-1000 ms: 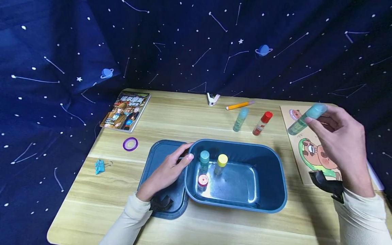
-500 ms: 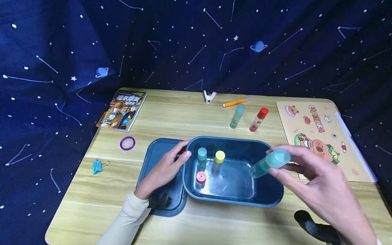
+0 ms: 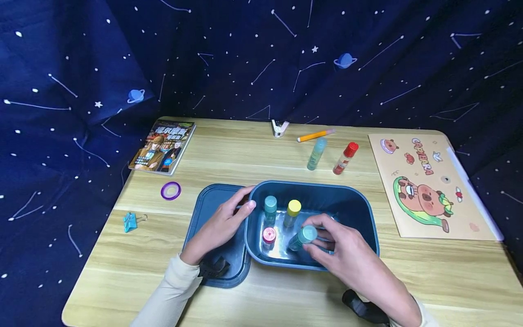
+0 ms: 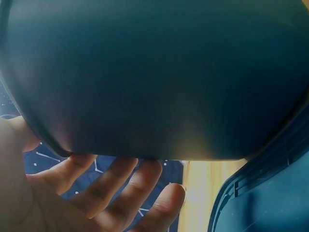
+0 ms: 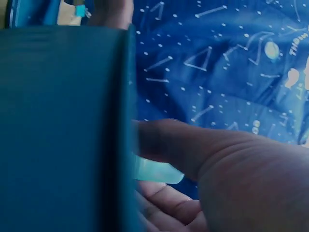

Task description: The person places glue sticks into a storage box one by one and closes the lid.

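Observation:
My right hand point(image 3: 347, 245) reaches into the blue plastic bin point(image 3: 355, 204) and pinches a teal glue stick point(image 3: 307, 234) by its cap, the stick tilted. In the right wrist view the cap point(image 5: 157, 170) shows between thumb and fingers, while the bin wall hides the rest. Standing in the bin's left part are another teal glue stick point(image 3: 270, 211), a yellow-capped one point(image 3: 292, 213) and a pink-capped one point(image 3: 268, 237). My left hand point(image 3: 222, 225) holds the bin's left end, thumb at the rim; its fingers point(image 4: 145, 181) lie along the outer wall in the left wrist view.
A blue lid point(image 3: 212, 200) lies under my left arm. Behind the bin stand a teal glue stick point(image 3: 317, 154) and a red-capped one point(image 3: 345, 158), near an orange pen point(image 3: 314, 136) and a white clip-like object point(image 3: 279, 129). A capybara folder point(image 3: 433, 186), book point(image 3: 163, 147), purple ring point(image 3: 170, 190) and binder clip point(image 3: 130, 221) lie around.
My right hand has carried the teal glue stick left from over the folder, down into the bin beside the others. My left hand has stayed at the bin's left end.

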`<move>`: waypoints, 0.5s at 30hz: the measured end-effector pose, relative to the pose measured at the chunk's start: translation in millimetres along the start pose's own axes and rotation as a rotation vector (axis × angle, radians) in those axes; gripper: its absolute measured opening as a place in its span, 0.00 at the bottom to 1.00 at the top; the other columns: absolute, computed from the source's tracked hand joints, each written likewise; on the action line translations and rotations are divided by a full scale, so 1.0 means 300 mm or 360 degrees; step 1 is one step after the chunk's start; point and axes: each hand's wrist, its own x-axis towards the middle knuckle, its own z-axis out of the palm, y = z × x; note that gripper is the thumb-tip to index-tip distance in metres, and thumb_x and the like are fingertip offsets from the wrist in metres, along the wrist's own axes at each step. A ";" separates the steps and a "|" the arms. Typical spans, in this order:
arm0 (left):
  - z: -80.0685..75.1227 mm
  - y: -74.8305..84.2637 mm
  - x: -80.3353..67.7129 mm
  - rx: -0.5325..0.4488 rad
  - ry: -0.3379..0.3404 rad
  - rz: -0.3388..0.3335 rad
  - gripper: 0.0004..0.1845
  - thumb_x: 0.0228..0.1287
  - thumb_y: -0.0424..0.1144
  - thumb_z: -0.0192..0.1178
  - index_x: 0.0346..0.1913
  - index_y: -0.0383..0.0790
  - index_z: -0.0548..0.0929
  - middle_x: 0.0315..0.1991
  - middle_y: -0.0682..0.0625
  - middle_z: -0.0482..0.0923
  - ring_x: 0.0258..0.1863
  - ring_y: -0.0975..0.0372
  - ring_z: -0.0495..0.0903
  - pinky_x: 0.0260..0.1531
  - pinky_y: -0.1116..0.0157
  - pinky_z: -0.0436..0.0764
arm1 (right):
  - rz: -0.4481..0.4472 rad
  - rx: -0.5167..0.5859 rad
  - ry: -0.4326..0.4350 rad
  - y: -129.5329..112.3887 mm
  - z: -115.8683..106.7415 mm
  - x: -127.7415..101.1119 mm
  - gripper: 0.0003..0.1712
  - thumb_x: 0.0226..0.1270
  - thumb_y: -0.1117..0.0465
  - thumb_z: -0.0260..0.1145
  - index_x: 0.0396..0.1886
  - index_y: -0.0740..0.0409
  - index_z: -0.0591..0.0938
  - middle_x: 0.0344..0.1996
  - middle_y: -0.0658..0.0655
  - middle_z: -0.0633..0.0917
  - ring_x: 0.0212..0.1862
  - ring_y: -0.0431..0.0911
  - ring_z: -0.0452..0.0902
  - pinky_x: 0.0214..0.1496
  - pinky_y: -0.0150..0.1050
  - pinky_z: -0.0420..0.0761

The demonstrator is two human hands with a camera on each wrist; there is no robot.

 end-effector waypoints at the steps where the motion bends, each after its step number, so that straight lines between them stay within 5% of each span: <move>1: 0.000 0.001 0.000 -0.0003 -0.0001 -0.0001 0.25 0.84 0.49 0.46 0.78 0.50 0.65 0.76 0.44 0.70 0.73 0.50 0.71 0.73 0.41 0.68 | 0.0019 -0.0006 -0.0017 0.003 0.010 0.005 0.20 0.61 0.68 0.77 0.49 0.46 0.82 0.47 0.54 0.90 0.46 0.45 0.91 0.43 0.35 0.89; 8: -0.001 -0.001 0.001 -0.0008 -0.0004 0.0001 0.25 0.85 0.49 0.45 0.78 0.50 0.65 0.75 0.44 0.70 0.72 0.50 0.71 0.73 0.41 0.68 | 0.0169 -0.0018 -0.0131 0.004 0.045 0.028 0.18 0.61 0.68 0.76 0.48 0.49 0.82 0.47 0.54 0.90 0.45 0.46 0.91 0.46 0.40 0.90; 15: 0.000 -0.005 0.003 -0.0015 -0.0006 0.0015 0.25 0.85 0.48 0.46 0.78 0.50 0.65 0.75 0.44 0.70 0.71 0.50 0.72 0.73 0.40 0.69 | 0.0169 -0.0026 -0.0201 0.004 0.060 0.049 0.18 0.61 0.69 0.76 0.47 0.51 0.81 0.51 0.58 0.88 0.48 0.50 0.91 0.49 0.43 0.89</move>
